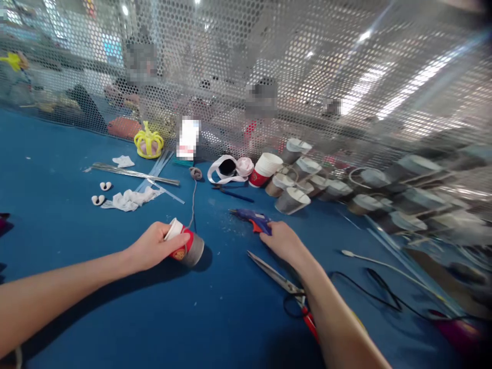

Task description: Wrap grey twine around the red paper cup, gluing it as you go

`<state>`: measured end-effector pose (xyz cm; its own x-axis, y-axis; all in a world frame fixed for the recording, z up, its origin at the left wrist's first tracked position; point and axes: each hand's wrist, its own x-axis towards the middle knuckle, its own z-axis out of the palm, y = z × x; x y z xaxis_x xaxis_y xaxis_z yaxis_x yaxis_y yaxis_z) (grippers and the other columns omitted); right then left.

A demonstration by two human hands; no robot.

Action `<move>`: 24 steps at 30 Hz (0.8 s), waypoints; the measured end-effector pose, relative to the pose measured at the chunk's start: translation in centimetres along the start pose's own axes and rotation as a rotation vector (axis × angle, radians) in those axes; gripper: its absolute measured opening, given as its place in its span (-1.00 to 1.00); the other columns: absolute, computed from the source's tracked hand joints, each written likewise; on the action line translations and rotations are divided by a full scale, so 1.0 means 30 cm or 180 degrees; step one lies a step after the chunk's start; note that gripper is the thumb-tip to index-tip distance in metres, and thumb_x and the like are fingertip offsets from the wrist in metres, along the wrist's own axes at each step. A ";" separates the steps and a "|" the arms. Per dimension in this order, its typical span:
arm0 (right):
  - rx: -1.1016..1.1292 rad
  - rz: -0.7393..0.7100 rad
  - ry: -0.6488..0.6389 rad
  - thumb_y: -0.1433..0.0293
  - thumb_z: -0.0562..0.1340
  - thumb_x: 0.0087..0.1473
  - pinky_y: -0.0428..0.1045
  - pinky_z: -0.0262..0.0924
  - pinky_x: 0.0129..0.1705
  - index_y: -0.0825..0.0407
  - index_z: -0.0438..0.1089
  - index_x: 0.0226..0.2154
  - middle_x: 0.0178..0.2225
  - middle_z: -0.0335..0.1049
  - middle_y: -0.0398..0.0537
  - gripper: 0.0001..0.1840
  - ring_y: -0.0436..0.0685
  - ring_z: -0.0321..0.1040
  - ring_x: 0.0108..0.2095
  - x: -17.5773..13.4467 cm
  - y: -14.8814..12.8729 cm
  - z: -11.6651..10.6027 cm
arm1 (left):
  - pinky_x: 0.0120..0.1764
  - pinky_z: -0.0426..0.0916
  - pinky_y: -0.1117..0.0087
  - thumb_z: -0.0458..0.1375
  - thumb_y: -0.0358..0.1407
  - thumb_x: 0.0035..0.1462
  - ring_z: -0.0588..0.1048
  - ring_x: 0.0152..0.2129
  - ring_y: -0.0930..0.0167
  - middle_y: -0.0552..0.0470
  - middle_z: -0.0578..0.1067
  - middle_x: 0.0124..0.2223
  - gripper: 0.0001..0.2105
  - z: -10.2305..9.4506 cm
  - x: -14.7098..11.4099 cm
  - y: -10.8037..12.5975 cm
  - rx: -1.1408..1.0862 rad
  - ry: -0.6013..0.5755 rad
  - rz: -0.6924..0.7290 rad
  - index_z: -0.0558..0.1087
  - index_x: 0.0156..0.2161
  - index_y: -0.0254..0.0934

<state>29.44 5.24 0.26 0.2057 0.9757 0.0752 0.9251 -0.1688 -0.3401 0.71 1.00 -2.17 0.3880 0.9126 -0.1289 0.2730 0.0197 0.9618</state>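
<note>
My left hand [154,246] is closed round a red-and-white paper cup [183,245], tilted over the blue table, its lower part wrapped in grey cord. From the cup a strand of grey cord [193,202] runs back to a small grey ball of cord [196,173]. My right hand [282,241] has its fingers round the handle of a blue glue gun [253,218] with an orange trigger; its nozzle points left. Red-handled scissors [274,271] lie beside my right forearm, partly hidden by it.
Stacked paper cups [266,169] stand at the back, with several grey-wrapped cups [292,200] to their right. Pliers [233,193], metal rods [134,173], white cloth [132,199] and a yellow crown-shaped piece [148,142] lie about. A perforated metal screen [230,66] closes the table's far edge.
</note>
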 end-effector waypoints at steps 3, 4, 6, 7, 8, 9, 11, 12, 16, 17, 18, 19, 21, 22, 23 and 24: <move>0.0018 0.0121 0.0042 0.51 0.20 -0.29 0.06 0.16 -0.27 0.11 0.33 -0.58 -0.43 0.41 0.17 -0.94 0.32 0.34 -0.28 -0.001 -0.003 0.031 | -0.60 -0.06 0.54 0.01 -0.08 -0.02 0.05 -0.66 0.57 0.15 0.09 -0.63 -0.64 -0.006 -0.002 0.003 0.0132 0.0097 0.0056 0.23 -0.62 -0.37; 0.0073 0.0172 0.0052 0.50 0.20 -0.27 0.07 0.16 -0.28 0.13 0.34 -0.50 -0.41 0.41 0.17 -0.88 0.32 0.35 -0.29 -0.004 -0.007 0.027 | -0.60 -0.05 0.54 0.00 -0.08 -0.02 0.05 -0.66 0.57 0.15 0.10 -0.63 -0.64 -0.008 -0.001 0.003 0.0146 0.0137 0.0070 0.24 -0.62 -0.37; 0.0234 0.0239 0.0040 0.45 0.19 -0.23 0.06 0.19 -0.32 0.15 0.31 -0.35 -0.41 0.41 0.14 -0.74 0.26 0.36 -0.35 -0.018 -0.021 0.002 | -0.60 -0.03 0.54 0.01 -0.09 -0.01 0.07 -0.66 0.57 0.15 0.12 -0.63 -0.64 -0.013 0.001 0.004 0.0157 0.0223 0.0096 0.26 -0.61 -0.37; 0.0393 0.0226 0.0004 0.43 0.20 -0.21 0.03 0.20 -0.35 0.14 0.28 -0.29 -0.41 0.41 0.10 -0.69 0.21 0.37 -0.39 -0.031 -0.031 -0.015 | -0.60 0.00 0.54 0.01 -0.09 -0.01 0.09 -0.66 0.57 0.14 0.15 -0.63 -0.64 -0.014 0.003 0.004 0.0149 0.0236 0.0117 0.27 -0.60 -0.38; 0.0583 0.0178 -0.0067 0.41 0.19 -0.19 -0.01 0.22 -0.39 0.12 0.26 -0.26 -0.40 0.41 0.04 -0.67 0.14 0.37 -0.44 -0.048 -0.043 -0.033 | -0.59 0.03 0.55 0.01 -0.09 0.00 0.12 -0.66 0.56 0.13 0.18 -0.63 -0.64 -0.016 0.005 0.004 0.0138 0.0233 0.0138 0.29 -0.59 -0.38; 0.0867 0.0078 -0.0162 0.37 0.18 -0.16 -0.05 0.23 -0.41 0.08 0.24 -0.25 -0.39 0.41 -0.02 -0.68 0.07 0.36 -0.47 -0.068 -0.058 -0.052 | -0.59 0.05 0.55 0.01 -0.10 0.00 0.13 -0.66 0.56 0.13 0.20 -0.63 -0.64 -0.017 0.007 0.005 0.0143 0.0246 0.0162 0.30 -0.60 -0.39; 0.2051 -0.0087 -0.0660 0.28 0.23 -0.20 -0.09 0.21 -0.48 0.07 0.27 -0.36 -0.50 0.37 -0.11 -0.71 0.02 0.30 -0.54 -0.114 -0.092 -0.082 | -0.58 0.09 0.56 -0.01 -0.13 0.01 0.16 -0.66 0.56 0.11 0.24 -0.63 -0.65 -0.018 0.010 0.008 0.0126 0.0182 0.0233 0.31 -0.60 -0.39; 0.2199 -0.0076 -0.0926 0.23 0.24 -0.19 -0.12 0.17 -0.55 0.07 0.28 -0.46 -0.58 0.32 -0.15 -0.74 -0.01 0.25 -0.59 -0.137 -0.111 -0.092 | -0.58 0.09 0.56 -0.02 -0.14 0.02 0.17 -0.66 0.56 0.12 0.24 -0.63 -0.65 -0.019 0.011 0.009 0.0158 0.0192 0.0250 0.31 -0.61 -0.39; 0.1740 -0.0238 -0.1170 0.18 0.21 -0.17 -0.13 0.14 -0.63 0.06 0.34 -0.56 -0.69 0.30 -0.15 -0.74 -0.02 0.22 -0.66 -0.221 -0.179 -0.094 | -0.57 0.10 0.57 -0.03 -0.14 0.04 0.17 -0.65 0.57 0.12 0.25 -0.63 -0.64 -0.026 0.014 0.016 0.0301 0.0288 0.0262 0.32 -0.59 -0.39; 0.1700 -0.0253 -0.1220 0.19 0.20 -0.16 -0.13 0.16 -0.64 0.06 0.38 -0.50 -0.67 0.33 -0.14 -0.74 -0.01 0.23 -0.66 -0.238 -0.191 -0.087 | -0.57 0.10 0.57 -0.04 -0.14 0.05 0.17 -0.65 0.56 0.11 0.25 -0.63 -0.63 -0.029 0.015 0.017 0.0305 0.0314 0.0256 0.33 -0.59 -0.39; 0.1681 -0.0257 -0.1268 0.20 0.18 -0.15 -0.12 0.17 -0.66 0.05 0.39 -0.44 -0.66 0.34 -0.15 -0.74 0.00 0.24 -0.67 -0.253 -0.201 -0.079 | -0.58 0.10 0.56 -0.05 -0.14 0.06 0.17 -0.66 0.57 0.11 0.25 -0.63 -0.62 -0.032 0.017 0.016 0.0298 0.0320 0.0262 0.33 -0.60 -0.39; 0.1660 -0.0262 -0.1301 0.21 0.17 -0.13 -0.12 0.18 -0.67 0.04 0.40 -0.40 -0.67 0.34 -0.16 -0.73 0.01 0.25 -0.68 -0.267 -0.209 -0.070 | -0.58 0.10 0.56 -0.06 -0.14 0.07 0.17 -0.66 0.57 0.11 0.25 -0.63 -0.62 -0.034 0.018 0.015 0.0295 0.0321 0.0267 0.33 -0.60 -0.40; 0.1546 -0.0354 -0.1220 0.21 0.15 -0.12 -0.11 0.15 -0.73 0.02 0.42 -0.44 -0.74 0.30 -0.18 -0.75 0.02 0.23 -0.73 -0.288 -0.220 -0.058 | -0.58 0.10 0.55 -0.07 -0.15 0.08 0.16 -0.66 0.57 0.11 0.25 -0.63 -0.61 -0.037 0.021 0.011 0.0306 0.0322 0.0273 0.35 -0.58 -0.40; 0.1462 -0.0415 -0.1145 0.22 0.15 -0.13 -0.11 0.13 -0.76 0.01 0.42 -0.50 -0.77 0.26 -0.19 -0.77 0.02 0.21 -0.75 -0.295 -0.225 -0.055 | -0.58 0.11 0.55 -0.08 -0.15 0.08 0.16 -0.66 0.56 0.11 0.26 -0.62 -0.62 -0.038 0.023 0.008 0.0318 0.0331 0.0263 0.36 -0.57 -0.41; 0.1394 -0.0492 -0.1062 0.22 0.16 -0.14 -0.11 0.10 -0.78 0.00 0.40 -0.57 -0.81 0.22 -0.20 -0.79 0.02 0.18 -0.78 -0.300 -0.230 -0.054 | -0.57 0.12 0.54 -0.08 -0.16 0.09 0.17 -0.66 0.56 0.10 0.27 -0.62 -0.63 -0.039 0.024 0.005 0.0322 0.0343 0.0245 0.38 -0.54 -0.41; 0.1349 -0.0583 -0.0990 0.23 0.17 -0.15 -0.11 0.07 -0.80 -0.01 0.38 -0.63 -0.83 0.19 -0.21 -0.79 0.01 0.15 -0.80 -0.303 -0.235 -0.055 | -0.56 0.13 0.54 -0.08 -0.17 0.09 0.18 -0.66 0.56 0.10 0.28 -0.62 -0.63 -0.040 0.025 0.003 0.0327 0.0360 0.0227 0.39 -0.53 -0.41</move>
<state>21.59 -2.66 3.51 -0.1099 0.9899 -0.0898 0.7145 0.0158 -0.6995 -0.02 2.18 -1.91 0.3097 0.9504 -0.0276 0.3391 -0.0833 0.9371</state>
